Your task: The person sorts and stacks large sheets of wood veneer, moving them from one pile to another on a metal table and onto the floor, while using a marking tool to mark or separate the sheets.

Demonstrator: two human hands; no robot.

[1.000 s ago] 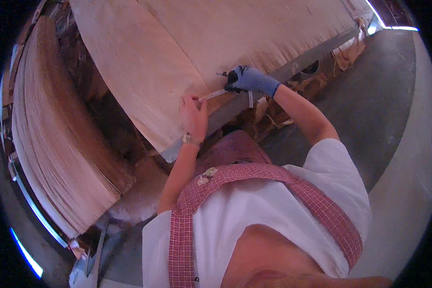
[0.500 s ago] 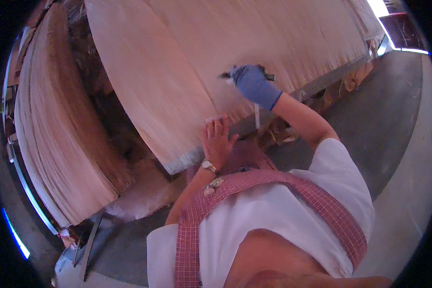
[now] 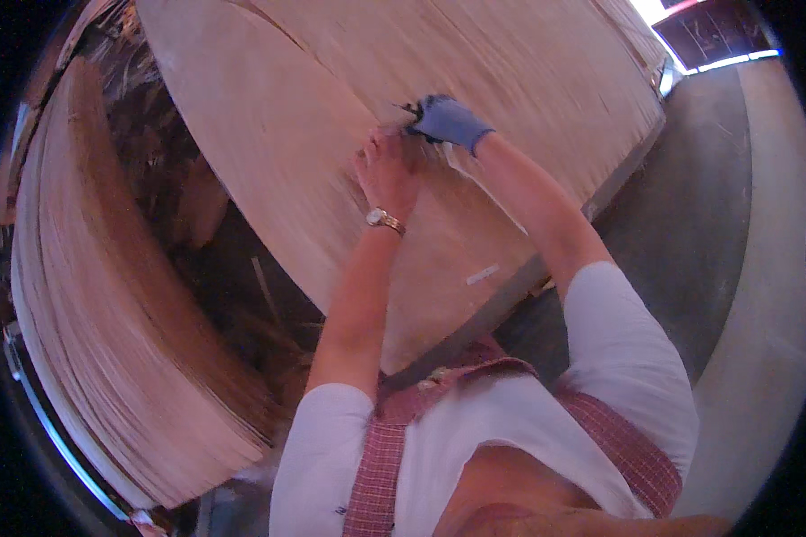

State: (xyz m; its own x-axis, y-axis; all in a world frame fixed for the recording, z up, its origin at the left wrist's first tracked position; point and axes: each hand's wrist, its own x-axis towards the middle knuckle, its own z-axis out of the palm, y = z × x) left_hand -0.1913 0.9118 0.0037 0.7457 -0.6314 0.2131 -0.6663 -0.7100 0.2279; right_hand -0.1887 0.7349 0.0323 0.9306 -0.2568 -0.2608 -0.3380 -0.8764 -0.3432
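A large stack of pale wood veneer sheets [image 3: 269, 143] lies in front of me, and a seam runs down its top sheet. My bare left hand [image 3: 388, 174], with a watch at the wrist, rests on the top sheet beside the seam, fingers reaching forward and slightly blurred. Right next to its fingertips is my right hand [image 3: 452, 121], in a blue glove, closed around a small dark tool [image 3: 412, 111]; the glove hides most of it. A narrow white strip [image 3: 488, 190] trails from below the glove toward the sheet's near edge.
A second thick veneer stack [image 3: 107, 295] stands at the left. Between the stacks is a dark gap with veneer scraps [image 3: 201, 201]. A short white strip [image 3: 482, 275] lies on the top sheet near its front edge. Grey floor [image 3: 690, 188] stretches along the right.
Both hands have moved farther over the sheet, the left from its near edge to beside the right. The view has shifted, and a short white strip now shows near the front edge.
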